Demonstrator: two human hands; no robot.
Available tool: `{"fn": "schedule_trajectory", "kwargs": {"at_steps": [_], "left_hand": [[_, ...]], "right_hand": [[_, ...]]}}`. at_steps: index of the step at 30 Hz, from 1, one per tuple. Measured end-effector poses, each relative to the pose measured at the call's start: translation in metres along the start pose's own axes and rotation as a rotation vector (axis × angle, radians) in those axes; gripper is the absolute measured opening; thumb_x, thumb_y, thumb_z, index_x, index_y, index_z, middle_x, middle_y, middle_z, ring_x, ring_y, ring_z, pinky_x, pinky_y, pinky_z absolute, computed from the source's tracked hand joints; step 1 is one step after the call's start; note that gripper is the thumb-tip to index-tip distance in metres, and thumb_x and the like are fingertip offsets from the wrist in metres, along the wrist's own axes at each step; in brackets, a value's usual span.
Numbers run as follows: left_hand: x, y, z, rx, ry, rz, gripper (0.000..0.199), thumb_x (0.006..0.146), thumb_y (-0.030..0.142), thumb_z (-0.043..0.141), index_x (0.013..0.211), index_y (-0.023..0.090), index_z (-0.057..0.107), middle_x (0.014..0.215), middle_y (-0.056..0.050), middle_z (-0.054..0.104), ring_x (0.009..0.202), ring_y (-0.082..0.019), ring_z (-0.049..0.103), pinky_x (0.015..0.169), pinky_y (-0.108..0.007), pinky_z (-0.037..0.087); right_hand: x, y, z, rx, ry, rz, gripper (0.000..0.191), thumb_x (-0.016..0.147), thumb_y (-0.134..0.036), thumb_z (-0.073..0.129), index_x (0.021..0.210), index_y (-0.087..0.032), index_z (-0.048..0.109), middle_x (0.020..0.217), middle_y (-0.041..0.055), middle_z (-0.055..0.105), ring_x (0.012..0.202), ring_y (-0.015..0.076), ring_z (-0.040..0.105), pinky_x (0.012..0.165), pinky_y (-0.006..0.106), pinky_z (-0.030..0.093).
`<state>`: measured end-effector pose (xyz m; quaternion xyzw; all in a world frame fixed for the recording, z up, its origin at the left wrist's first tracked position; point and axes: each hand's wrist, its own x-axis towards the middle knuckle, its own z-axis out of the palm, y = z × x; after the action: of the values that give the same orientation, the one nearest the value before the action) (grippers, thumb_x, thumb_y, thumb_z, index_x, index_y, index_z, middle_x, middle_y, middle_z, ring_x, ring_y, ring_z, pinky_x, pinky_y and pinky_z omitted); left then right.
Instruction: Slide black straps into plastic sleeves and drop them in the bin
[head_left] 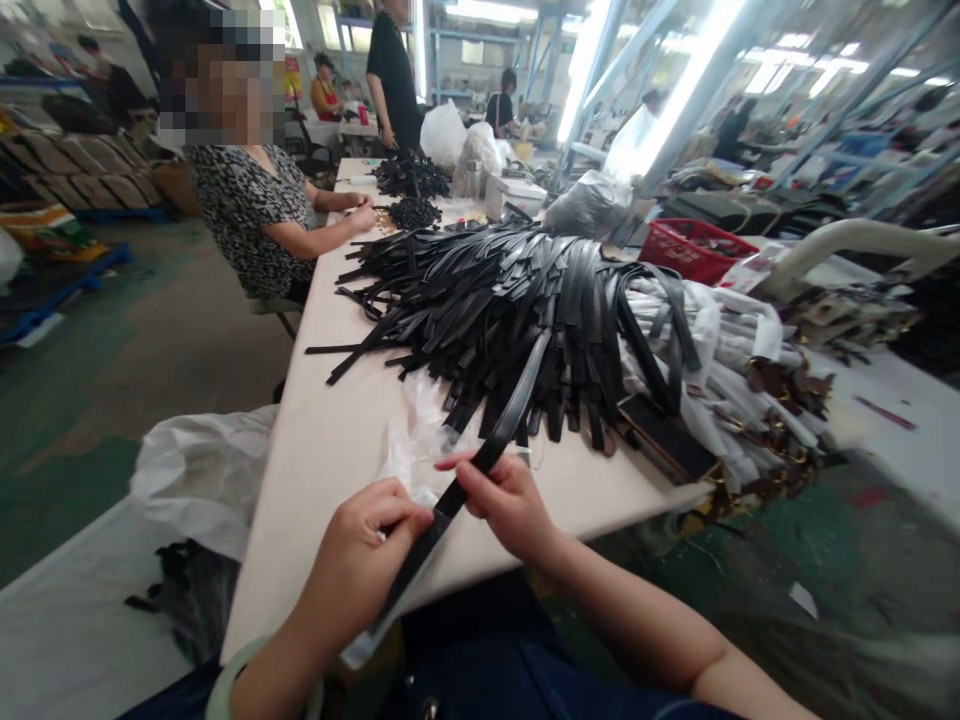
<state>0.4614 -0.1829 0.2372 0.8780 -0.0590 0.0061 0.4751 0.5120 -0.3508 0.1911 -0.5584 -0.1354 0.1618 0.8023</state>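
A long black strap [504,425] runs from the pile down past the table's near edge, between my two hands. My right hand [506,495] pinches it from the right side. My left hand [375,540] is closed at the strap's lower part, its fingers bent; a clear plastic piece [364,645] shows at the strap's low end. Beyond my hands, a big heap of black straps [525,290] covers the table [300,460]. Crumpled clear plastic [420,430] lies just behind my left hand.
White-wrapped straps with brass-coloured fittings [727,370] lie at the right, near a red basket [694,250] and a machine [847,270]. A seated person [247,210] works at the table's left side. A white bag with black strips [202,480] stands at lower left.
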Motion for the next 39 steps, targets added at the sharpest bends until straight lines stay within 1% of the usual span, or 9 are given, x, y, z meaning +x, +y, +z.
{"fn": "schedule_trajectory", "kwargs": {"at_steps": [4, 9, 14, 16, 20, 26, 31, 36, 39], "left_hand": [[0.006, 0.002, 0.000, 0.001, -0.027, 0.040, 0.030, 0.087, 0.028, 0.056, 0.061, 0.018, 0.066, 0.065, -0.001, 0.057, 0.065, -0.015, 0.057, 0.061, -0.025, 0.041], [0.012, 0.011, -0.004, 0.063, -0.075, 0.063, 0.028, 0.087, 0.022, 0.055, 0.063, 0.018, 0.069, 0.066, -0.001, 0.057, 0.065, -0.014, 0.057, 0.061, -0.025, 0.040], [0.014, 0.027, -0.013, 0.119, -0.054, 0.179, 0.029, 0.086, 0.017, 0.053, 0.060, 0.016, 0.066, 0.069, -0.003, 0.057, 0.069, -0.015, 0.056, 0.064, -0.026, 0.040], [0.012, 0.029, -0.022, 0.179, -0.067, 0.190, 0.029, 0.086, 0.016, 0.052, 0.062, 0.015, 0.067, 0.068, -0.003, 0.056, 0.069, -0.015, 0.055, 0.064, -0.026, 0.039], [0.009, 0.026, -0.035, 0.259, -0.072, 0.148, 0.028, 0.086, 0.015, 0.053, 0.064, 0.015, 0.070, 0.066, -0.003, 0.055, 0.067, -0.015, 0.054, 0.062, -0.027, 0.037], [0.010, 0.019, -0.029, 0.214, -0.116, 0.204, 0.026, 0.085, 0.010, 0.053, 0.065, 0.015, 0.069, 0.070, -0.003, 0.057, 0.072, -0.015, 0.055, 0.065, -0.026, 0.039], [0.014, 0.012, -0.025, 0.243, -0.118, 0.161, 0.025, 0.085, 0.011, 0.057, 0.064, 0.015, 0.069, 0.069, -0.002, 0.057, 0.070, -0.015, 0.055, 0.064, -0.026, 0.039], [0.024, 0.013, -0.007, 0.127, -0.129, 0.250, 0.026, 0.087, 0.009, 0.055, 0.066, 0.016, 0.069, 0.071, -0.002, 0.059, 0.072, -0.015, 0.056, 0.068, -0.026, 0.041], [0.028, 0.009, -0.003, 0.174, -0.138, 0.202, 0.026, 0.087, 0.011, 0.056, 0.064, 0.016, 0.068, 0.069, -0.002, 0.057, 0.070, -0.015, 0.055, 0.065, -0.027, 0.039]], "right_hand": [[-0.011, -0.003, -0.001, -0.276, -0.119, -0.236, 0.031, 0.090, -0.040, 0.061, 0.110, -0.021, 0.074, 0.064, 0.0003, 0.056, 0.060, 0.0122, 0.051, 0.056, 0.024, 0.041], [-0.009, -0.006, -0.008, -0.095, 0.093, -0.199, 0.037, 0.097, -0.044, 0.049, 0.108, -0.018, 0.074, 0.056, -0.0044, 0.039, 0.044, 0.0074, 0.034, 0.040, 0.021, 0.027], [-0.018, 0.000, 0.003, -0.312, -0.069, -0.354, 0.039, 0.096, -0.042, 0.051, 0.126, -0.022, 0.066, 0.082, 0.0052, 0.063, 0.058, 0.0126, 0.049, 0.053, 0.026, 0.041], [-0.018, -0.004, 0.002, -0.186, -0.003, -0.317, 0.042, 0.097, -0.046, 0.045, 0.125, -0.022, 0.066, 0.072, 0.0024, 0.057, 0.053, 0.0117, 0.043, 0.047, 0.024, 0.036], [-0.009, -0.013, 0.002, 0.014, 0.281, -0.267, 0.043, 0.099, -0.042, 0.039, 0.097, -0.018, 0.074, 0.055, -0.0032, 0.039, 0.044, 0.0094, 0.032, 0.040, 0.022, 0.024], [-0.015, 0.004, 0.011, -0.254, -0.075, -0.264, 0.046, 0.099, -0.046, 0.042, 0.130, -0.018, 0.062, 0.069, 0.0006, 0.053, 0.053, 0.0110, 0.042, 0.045, 0.024, 0.032], [-0.017, 0.006, 0.003, -0.193, 0.307, -0.279, 0.045, 0.101, -0.042, 0.034, 0.110, -0.019, 0.072, 0.065, 0.0006, 0.046, 0.050, 0.0113, 0.038, 0.042, 0.023, 0.030], [-0.017, 0.019, 0.001, -0.269, 0.072, -0.224, 0.044, 0.098, -0.046, 0.043, 0.128, -0.022, 0.063, 0.075, 0.0017, 0.054, 0.058, 0.0121, 0.046, 0.052, 0.025, 0.042], [-0.016, 0.013, -0.013, -0.185, 0.277, -0.241, 0.048, 0.098, -0.048, 0.039, 0.127, -0.019, 0.063, 0.072, 0.0006, 0.050, 0.050, 0.0103, 0.038, 0.042, 0.022, 0.033]]}}
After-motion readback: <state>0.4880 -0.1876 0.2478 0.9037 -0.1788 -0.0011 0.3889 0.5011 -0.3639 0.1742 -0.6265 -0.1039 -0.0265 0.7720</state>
